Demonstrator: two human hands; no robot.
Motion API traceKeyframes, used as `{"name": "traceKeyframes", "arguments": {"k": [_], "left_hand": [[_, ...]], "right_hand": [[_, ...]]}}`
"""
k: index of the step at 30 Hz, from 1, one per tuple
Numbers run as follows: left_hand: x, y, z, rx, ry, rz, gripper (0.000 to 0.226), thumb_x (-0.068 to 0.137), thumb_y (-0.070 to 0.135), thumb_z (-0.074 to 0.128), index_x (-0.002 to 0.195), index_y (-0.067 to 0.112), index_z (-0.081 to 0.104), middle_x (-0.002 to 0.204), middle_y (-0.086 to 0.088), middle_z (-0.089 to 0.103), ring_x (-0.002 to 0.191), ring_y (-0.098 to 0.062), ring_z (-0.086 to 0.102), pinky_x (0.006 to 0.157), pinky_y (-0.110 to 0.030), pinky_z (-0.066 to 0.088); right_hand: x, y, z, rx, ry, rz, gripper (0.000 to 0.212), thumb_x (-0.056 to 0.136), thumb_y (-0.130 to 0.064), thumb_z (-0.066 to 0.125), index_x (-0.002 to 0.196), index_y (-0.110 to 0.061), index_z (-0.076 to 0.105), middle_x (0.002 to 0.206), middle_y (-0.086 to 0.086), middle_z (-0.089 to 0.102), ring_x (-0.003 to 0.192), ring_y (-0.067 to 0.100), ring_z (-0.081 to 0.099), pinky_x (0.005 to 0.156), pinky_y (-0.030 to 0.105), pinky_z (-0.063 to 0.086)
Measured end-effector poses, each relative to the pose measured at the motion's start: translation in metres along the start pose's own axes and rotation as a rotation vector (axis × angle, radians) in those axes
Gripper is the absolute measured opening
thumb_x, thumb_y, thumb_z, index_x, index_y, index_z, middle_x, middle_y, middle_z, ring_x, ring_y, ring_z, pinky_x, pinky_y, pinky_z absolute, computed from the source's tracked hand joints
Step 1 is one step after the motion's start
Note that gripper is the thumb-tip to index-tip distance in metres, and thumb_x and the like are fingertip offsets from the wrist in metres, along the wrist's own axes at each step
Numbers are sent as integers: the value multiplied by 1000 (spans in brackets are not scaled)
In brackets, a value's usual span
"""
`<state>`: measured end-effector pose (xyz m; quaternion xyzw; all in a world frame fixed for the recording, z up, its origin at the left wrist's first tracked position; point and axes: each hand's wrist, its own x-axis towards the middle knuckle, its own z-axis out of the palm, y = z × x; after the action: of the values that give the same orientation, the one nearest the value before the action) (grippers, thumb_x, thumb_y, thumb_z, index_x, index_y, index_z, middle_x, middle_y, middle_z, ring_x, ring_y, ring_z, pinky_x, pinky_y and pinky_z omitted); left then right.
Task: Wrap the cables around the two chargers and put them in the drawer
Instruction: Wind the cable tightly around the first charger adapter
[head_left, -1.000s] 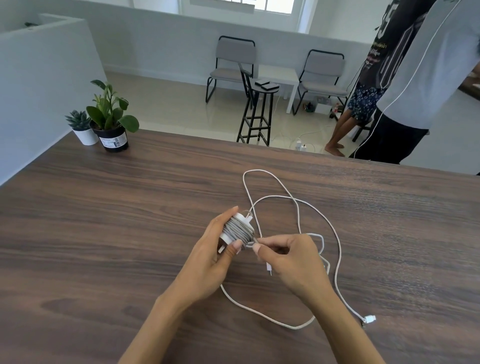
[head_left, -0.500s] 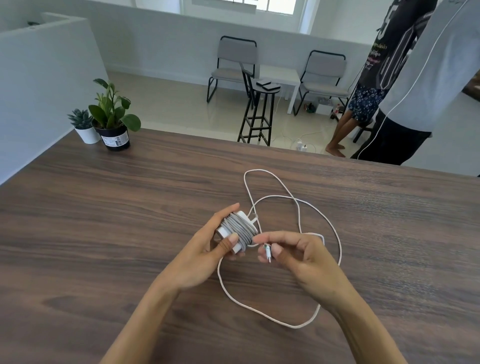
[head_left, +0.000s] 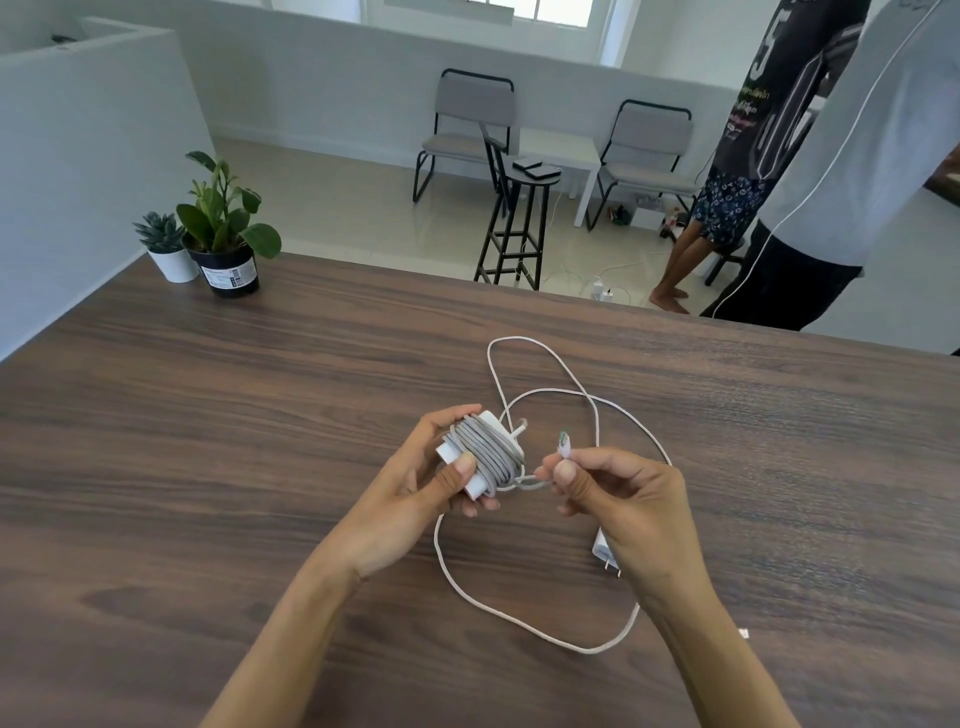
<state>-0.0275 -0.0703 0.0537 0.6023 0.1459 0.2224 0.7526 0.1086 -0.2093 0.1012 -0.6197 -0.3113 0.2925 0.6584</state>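
Left hand (head_left: 415, 488) is gripping the cable-wrapped charger (head_left: 483, 457), prongs pointing far-right; right hand (head_left: 618, 499) is pinching the cable's connector (head_left: 564, 444) upright.

Matt dark wood-grain table (head_left: 218, 467), smooth white plastic charger (head_left: 480, 457) wound in matt grey cable (head_left: 485, 452), glossy floor tiles (head_left: 353, 208).

Two potted plants, a succulent in a white pot (head_left: 167, 254) and a leafy plant in a black pot (head_left: 228, 260), stand at the far left corner of a dark wood surface (head_left: 208, 467). Beyond, two grey chairs (head_left: 470, 130) flank a black stool (head_left: 517, 223); two people (head_left: 810, 156) stand at right.
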Motion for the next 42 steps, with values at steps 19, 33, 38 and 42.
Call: {"name": "traceKeyframes", "arguments": {"k": [19, 33, 38, 42], "left_hand": [[0, 17, 2, 105, -70, -15, 43, 91, 17, 54, 134, 25, 47, 108, -7, 65, 80, -24, 67, 70, -28, 53], [-1, 29, 2, 204, -114, -50, 48, 89, 16, 52, 136, 21, 43, 114, -16, 62, 78, -20, 67, 75, -36, 54], [-1, 32, 4, 238, -143, -62, 47, 90, 15, 51, 136, 20, 43, 112, -23, 62, 77, -20, 65, 70, -31, 52], [0, 34, 4, 269, -154, -74, 49, 90, 16, 51, 138, 21, 42, 114, -26, 59, 80, -23, 65, 74, -37, 53]], "right_hand": [[-1, -1, 11, -92, 221, 29, 7, 79, -8, 72, 81, -15, 75, 60, -2, 67, 47, 7, 52, 45, 18, 47], [2, 2, 6, -699, 190, -363, 15, 76, -12, 77, 83, -26, 77, 63, -10, 61, 59, 6, 56, 55, 11, 39], [4, -8, 4, -709, 147, -377, 15, 74, -10, 77, 76, -24, 77, 62, -7, 63, 59, 9, 57, 53, 11, 39], [7, -11, 3, -712, 93, -321, 16, 73, -9, 76, 73, -25, 77, 61, -5, 64, 59, 12, 58, 52, 15, 41]]}}
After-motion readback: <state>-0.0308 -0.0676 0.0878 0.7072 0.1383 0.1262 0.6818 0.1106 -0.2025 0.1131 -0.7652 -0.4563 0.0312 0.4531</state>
